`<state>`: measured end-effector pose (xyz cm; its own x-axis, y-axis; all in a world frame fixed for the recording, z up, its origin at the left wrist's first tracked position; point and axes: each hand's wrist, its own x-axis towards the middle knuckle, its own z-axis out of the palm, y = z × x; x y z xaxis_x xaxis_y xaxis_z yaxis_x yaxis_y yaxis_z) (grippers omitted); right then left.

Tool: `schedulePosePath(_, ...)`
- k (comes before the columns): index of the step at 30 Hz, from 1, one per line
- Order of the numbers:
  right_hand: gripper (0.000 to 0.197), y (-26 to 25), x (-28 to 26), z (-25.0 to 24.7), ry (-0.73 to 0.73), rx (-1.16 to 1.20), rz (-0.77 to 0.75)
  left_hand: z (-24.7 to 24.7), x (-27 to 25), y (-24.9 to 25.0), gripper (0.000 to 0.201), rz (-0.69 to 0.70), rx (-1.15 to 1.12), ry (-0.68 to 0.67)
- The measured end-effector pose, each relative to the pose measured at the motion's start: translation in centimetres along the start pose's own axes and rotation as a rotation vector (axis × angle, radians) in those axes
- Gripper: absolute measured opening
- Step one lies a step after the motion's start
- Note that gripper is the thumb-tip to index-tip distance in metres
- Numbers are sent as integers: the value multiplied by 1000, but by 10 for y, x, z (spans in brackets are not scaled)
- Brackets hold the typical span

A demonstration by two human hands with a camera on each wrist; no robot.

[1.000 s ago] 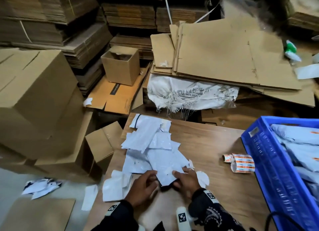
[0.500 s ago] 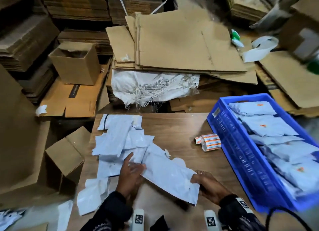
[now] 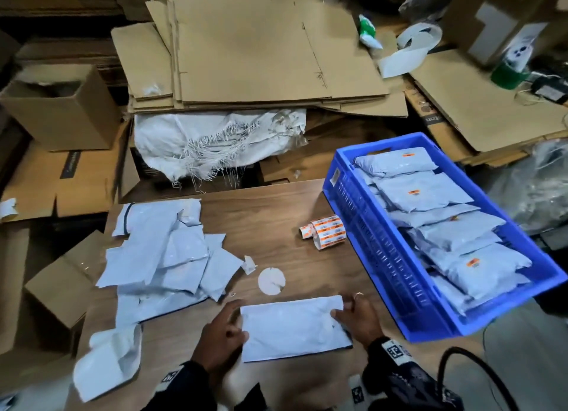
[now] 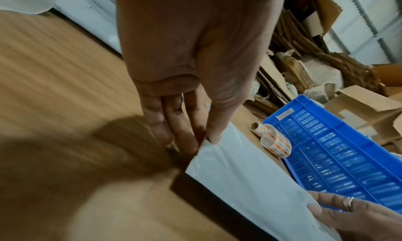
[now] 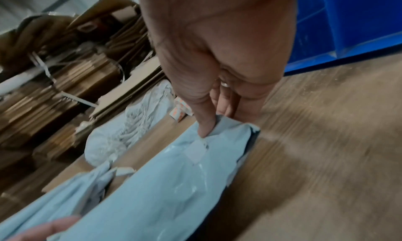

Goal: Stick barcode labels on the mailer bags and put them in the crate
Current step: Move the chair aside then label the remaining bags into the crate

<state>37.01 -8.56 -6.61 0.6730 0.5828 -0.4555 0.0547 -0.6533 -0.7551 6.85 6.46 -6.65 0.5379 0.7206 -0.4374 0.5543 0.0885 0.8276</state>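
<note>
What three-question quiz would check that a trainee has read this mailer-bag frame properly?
1. True or false: the mailer bag in front of the person is held at both ends.
2. Which lies nearer the blue crate: (a) label roll or (b) pile of loose bags?
3. What colour are the labels on bags in the crate?

Key
1. True: left hand and right hand each pinch an end.
2. (a)
3. Orange.

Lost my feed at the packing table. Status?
Left hand and right hand pinch one mailer bag flat on the table. No barcode visible on it. Label roll beside crate, path clear.
</note>
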Motion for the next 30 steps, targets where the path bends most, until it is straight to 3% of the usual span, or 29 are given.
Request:
schedulePosePath(7, 38, -2, 47, -8, -57, -325, -154, 22, -5, -5, 54, -80, 37, 92)
schedulePosePath(11, 35, -22, 67, -11, -80, -355, -219, 31, -13, -4, 51, -114, 54, 182)
schedulePosePath(16, 29, -55, 92, -14, 120, -339, -358, 48, -27, 11, 47, -81, 47, 318)
schedulePosePath(19, 51, -79, 105, -20, 235, -240, -430, 57, -29, 15, 49, -58, 24, 390)
schedulePosePath(22, 78, -87, 130, -20, 142, -261, -401, 66, -28, 20, 51, -53, 9, 460)
schedulePosePath(24, 85, -87, 147, -13, 51, -339, -374, 69, -26, 25, 47, -44, -5, 480)
schedulePosePath(27, 77, -71, 170, -4, -63, -456, -341, 69, -24, 33, 42, -21, -27, 483)
schedulePosePath(30, 68, -53, 185, -2, -79, -314, -354, 67, -21, 49, 35, -18, -91, 459)
